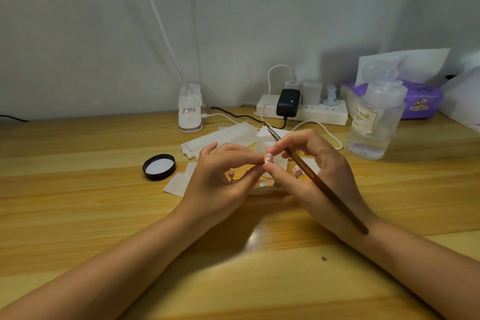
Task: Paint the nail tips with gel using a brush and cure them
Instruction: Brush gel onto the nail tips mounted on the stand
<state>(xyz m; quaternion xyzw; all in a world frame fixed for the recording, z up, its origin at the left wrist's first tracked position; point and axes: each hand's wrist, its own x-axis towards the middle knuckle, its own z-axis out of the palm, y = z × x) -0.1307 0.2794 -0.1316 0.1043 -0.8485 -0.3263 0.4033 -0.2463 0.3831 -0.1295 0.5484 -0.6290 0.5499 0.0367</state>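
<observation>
A pale pink nail tip with a white edge is pinched between the fingertips of both hands above the desk. My left hand holds it from the left. My right hand touches it from the right and also grips a long brown brush, bristle end pointing up and away, handle lying back over my wrist. Below the hands stands a clear holder with more pink nail tips on stalks, partly hidden. A small clear jar sits just behind my fingers.
A black jar lid lies to the left, with white wipes behind and under the hands. A white clip lamp, a power strip with chargers, a clear liquid bottle and a purple tissue pack line the back.
</observation>
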